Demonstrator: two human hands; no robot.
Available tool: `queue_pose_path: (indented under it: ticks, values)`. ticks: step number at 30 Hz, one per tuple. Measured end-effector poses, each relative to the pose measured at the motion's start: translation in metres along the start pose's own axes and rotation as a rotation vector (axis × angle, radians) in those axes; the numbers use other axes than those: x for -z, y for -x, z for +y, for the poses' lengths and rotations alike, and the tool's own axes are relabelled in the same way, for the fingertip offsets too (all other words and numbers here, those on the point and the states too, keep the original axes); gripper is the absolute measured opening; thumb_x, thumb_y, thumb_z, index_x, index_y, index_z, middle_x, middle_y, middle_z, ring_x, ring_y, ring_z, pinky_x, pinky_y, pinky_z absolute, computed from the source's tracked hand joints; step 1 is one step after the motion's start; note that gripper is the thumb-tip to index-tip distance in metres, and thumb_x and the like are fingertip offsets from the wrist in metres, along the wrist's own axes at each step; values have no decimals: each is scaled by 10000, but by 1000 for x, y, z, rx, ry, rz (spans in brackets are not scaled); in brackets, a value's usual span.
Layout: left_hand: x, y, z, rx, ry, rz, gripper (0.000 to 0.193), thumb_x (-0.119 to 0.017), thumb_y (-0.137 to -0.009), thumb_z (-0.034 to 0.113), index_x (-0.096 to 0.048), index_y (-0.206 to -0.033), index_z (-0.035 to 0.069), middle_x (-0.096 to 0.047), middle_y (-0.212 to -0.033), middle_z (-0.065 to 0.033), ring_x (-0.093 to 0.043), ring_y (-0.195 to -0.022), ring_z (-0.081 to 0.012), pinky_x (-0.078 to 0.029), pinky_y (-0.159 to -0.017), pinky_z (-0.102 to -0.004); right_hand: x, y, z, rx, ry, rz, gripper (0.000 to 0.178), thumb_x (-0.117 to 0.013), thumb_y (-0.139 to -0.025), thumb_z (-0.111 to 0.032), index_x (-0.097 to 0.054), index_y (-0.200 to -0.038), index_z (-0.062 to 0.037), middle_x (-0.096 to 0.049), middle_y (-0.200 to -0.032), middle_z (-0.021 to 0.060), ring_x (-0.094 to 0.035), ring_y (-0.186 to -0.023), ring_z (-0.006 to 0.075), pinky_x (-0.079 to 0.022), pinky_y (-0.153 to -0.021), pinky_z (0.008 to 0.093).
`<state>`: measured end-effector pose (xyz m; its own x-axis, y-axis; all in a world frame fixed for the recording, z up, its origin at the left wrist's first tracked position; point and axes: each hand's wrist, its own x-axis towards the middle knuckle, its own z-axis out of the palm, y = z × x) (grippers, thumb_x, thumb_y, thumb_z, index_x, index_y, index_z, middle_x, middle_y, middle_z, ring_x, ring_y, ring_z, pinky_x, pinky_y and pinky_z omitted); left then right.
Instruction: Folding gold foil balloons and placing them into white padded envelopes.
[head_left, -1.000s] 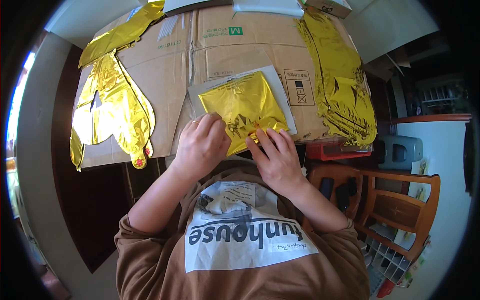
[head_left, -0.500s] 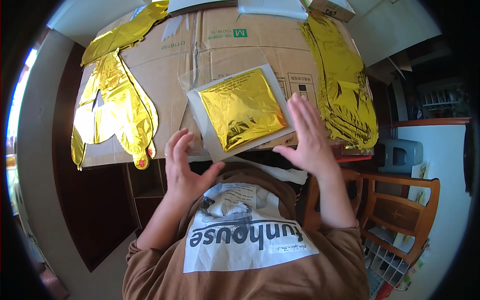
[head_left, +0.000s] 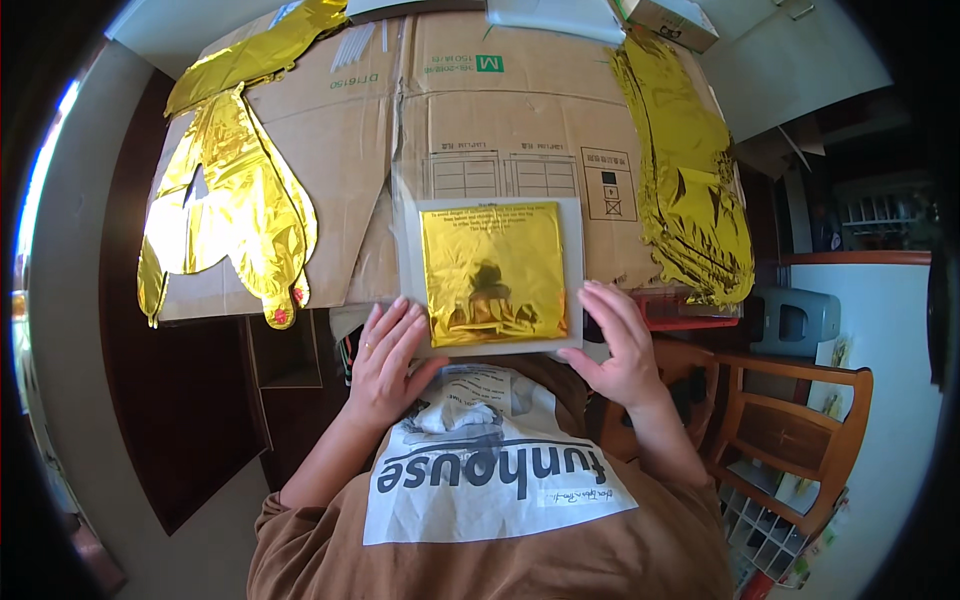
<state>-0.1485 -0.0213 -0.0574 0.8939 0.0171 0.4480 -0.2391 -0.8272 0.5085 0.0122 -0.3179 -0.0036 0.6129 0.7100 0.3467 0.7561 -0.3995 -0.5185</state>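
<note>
A flat square packet (head_left: 495, 270) of folded gold foil lies in a clear plastic sleeve with a pale border, near the cardboard's front edge. Small dark print runs along its top, and its lower part reflects a dark shape. My left hand (head_left: 388, 362) rests at the sleeve's lower left corner, fingers stretched along the side and thumb apart near the bottom edge. At the opposite lower corner, my right hand (head_left: 622, 345) has its fingers extended against the right side and its thumb by the bottom edge. Neither hand is closed around the packet.
Flattened cardboard (head_left: 330, 130) covers the table. Unfolded gold foil pieces (head_left: 235, 200) lie on the left, with a crumpled gold foil strip (head_left: 690, 170) on the right. A small box (head_left: 675, 22) stands at the far right. A wooden chair (head_left: 790, 430) and grey-blue stool (head_left: 795, 315) stand to the right.
The packet has turned from tilted to nearly square with the table and come closer to me. Both hands have moved in from beside it to touch its lower corners.
</note>
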Motion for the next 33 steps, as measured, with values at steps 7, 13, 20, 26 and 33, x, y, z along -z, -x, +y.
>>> queue_pose_path:
  ticks: [7,13,20,26,33]
  values:
    - [-8,8,13,803,1115,433,326,-654,-980,59,-491,-1256,4,-609,-1194,-134,-629,-1140,-264,-518,-1022,-405,-39,30,-4,-833,-870,336,384,-737,-943,-137,-561,-1248,17,-635,-1044,54,-619,-960,122,-526,-838,271]
    - [8,-27,16,1229,1649,240,226,-603,-1025,112,-554,-1222,11,-669,-1193,-123,-678,-1091,-197,-560,-966,-362,-43,12,-10,-937,-1544,203,256,-615,-999,-101,-611,-1224,23,-697,-1136,65,-656,-1022,122,-506,-914,273]
    - [22,0,37,1091,1372,59,522,-521,-1025,-4,-375,-1527,-5,-634,-1356,-124,-600,-1247,-176,-450,-1092,-341,-43,50,-38,-1012,-1425,202,204,-578,-1039,-104,-657,-1187,12,-711,-1099,49,-650,-1007,98,-498,-924,260]
    - [51,20,31,953,1354,-213,612,-491,-1015,-73,-288,-1588,-3,-613,-1405,-126,-573,-1286,-158,-423,-1096,-295,-28,80,-41,-1162,-1429,-48,220,-564,-1052,-145,-657,-1184,5,-716,-1072,62,-661,-929,106,-509,-812,246]
    - [63,22,43,956,1350,-208,832,-572,-984,-67,-83,-1644,61,-561,-1453,-175,-576,-1275,-178,-468,-1036,-316,-19,84,-47,-1042,-1414,-186,338,-576,-1027,-93,-562,-1354,-7,-688,-1173,61,-630,-1015,97,-478,-898,242]
